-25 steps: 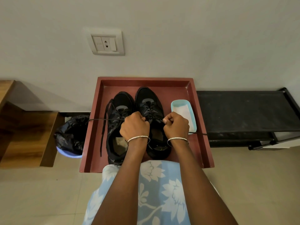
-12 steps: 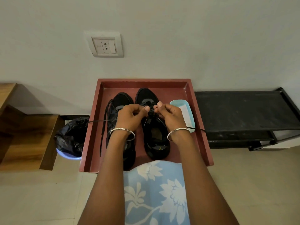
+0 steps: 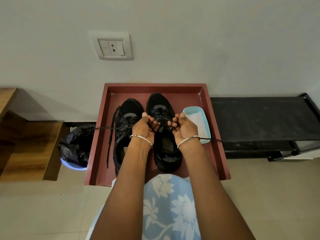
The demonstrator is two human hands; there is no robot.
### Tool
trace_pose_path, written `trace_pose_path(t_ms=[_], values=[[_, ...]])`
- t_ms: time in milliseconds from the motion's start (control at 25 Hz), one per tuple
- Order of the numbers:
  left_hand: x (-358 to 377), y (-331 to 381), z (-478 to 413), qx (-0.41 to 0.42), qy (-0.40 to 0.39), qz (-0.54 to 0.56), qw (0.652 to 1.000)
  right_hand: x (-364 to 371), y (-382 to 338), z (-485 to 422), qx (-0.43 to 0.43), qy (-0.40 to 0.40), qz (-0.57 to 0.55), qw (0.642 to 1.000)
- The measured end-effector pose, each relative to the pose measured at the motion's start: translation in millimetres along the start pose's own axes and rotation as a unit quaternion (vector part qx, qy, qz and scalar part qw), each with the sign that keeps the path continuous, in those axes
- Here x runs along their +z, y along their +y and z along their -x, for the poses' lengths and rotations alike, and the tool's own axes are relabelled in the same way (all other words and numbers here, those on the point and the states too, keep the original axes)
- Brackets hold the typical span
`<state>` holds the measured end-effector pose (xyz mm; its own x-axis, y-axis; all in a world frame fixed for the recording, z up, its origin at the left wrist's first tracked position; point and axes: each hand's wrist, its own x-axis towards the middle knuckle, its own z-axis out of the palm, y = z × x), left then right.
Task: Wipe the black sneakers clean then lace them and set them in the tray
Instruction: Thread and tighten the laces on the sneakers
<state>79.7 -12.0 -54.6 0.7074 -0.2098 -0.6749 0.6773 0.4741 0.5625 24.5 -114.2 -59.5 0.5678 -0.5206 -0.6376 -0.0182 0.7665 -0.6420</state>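
Gripping the black lace (image 3: 161, 125) of the right-hand sneaker (image 3: 160, 104) with both hands, palms turned up toward the camera. Curling the left hand (image 3: 142, 129) round one strand, its free length stretching leftward across the left-hand sneaker (image 3: 132, 108) and past the rim of the red tray (image 3: 187, 99) toward the bin (image 3: 78, 144) lined with a black bag. Curling the right hand (image 3: 185, 129) round the other strand, the tail trailing under the wrist, beside the pale blue dish (image 3: 207, 128) and over the tray's right rim. Holding the two hands slightly apart above the lacing, fingertips pointing at each other. Sitting side by side inside the tray, both sneakers, toes toward the wall (image 3: 190, 49), the left-hand one with loose laces dangling along its outer side. Having rolled over since half a second ago, then showing knuckles up with thumbs and fingertips meeting over the lacing; a second ago, bunching as fists nearer the sneaker's opening. Sneakers and dish lying where seen before.
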Motion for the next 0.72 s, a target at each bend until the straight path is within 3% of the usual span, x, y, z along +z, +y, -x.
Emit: trace_pose_path(t_ms=[120, 240, 400, 720], values=[[-3.1, -0.9, 4.2, 0.102, -0.066, -0.165, 0.979, 2.8, -0.5, 3.5, -0.053, -0.038, 0.045, 0.997], [-6.5, -0.7, 6.4, 0.136, -0.139, -0.251, 0.948, 2.1, 0.6, 0.5, -0.093, -0.086, 0.127, 0.984], [-9.3, 0.5, 3.0, 0.158, -0.161, -0.254, 0.941, -0.9, 4.4, -5.9, -0.125, -0.127, 0.200, 0.963], [-11.3, 3.1, -1.5, 0.163, -0.131, -0.250, 0.945, -4.2, 1.6, -14.0, -0.161, -0.055, 0.209, 0.963]])
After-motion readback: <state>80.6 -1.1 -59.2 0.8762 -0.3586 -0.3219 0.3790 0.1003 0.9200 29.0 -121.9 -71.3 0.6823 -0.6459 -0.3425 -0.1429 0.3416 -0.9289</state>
